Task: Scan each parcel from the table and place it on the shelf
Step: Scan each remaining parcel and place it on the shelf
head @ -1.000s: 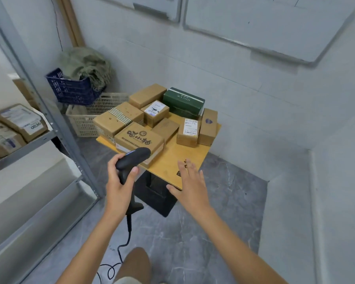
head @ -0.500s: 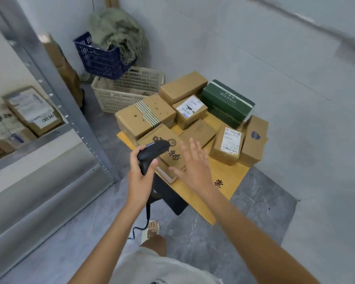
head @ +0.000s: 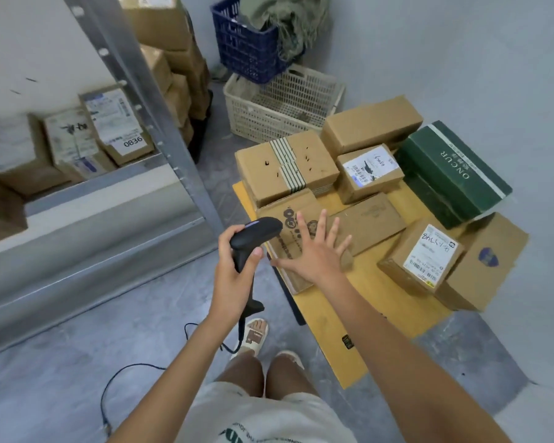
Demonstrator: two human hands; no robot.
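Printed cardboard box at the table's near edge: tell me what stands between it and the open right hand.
Nothing visible does. The right hand, fingers spread, is directly over the printed cardboard box; whether it touches cannot be told. The left hand grips the scanner just off the box's left side, clear of it.

My right hand [head: 314, 260] covers part of the printed parcel [head: 293, 231] beneath my fingers [head: 322, 225]; its print is blurred, unreadable.

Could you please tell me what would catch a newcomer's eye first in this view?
First, the right hand, fingers spread above a printed cardboard parcel at the near edge of the yellow table, and the left hand gripping a black scanner beside it. Next, the dark green box at the table's far right.
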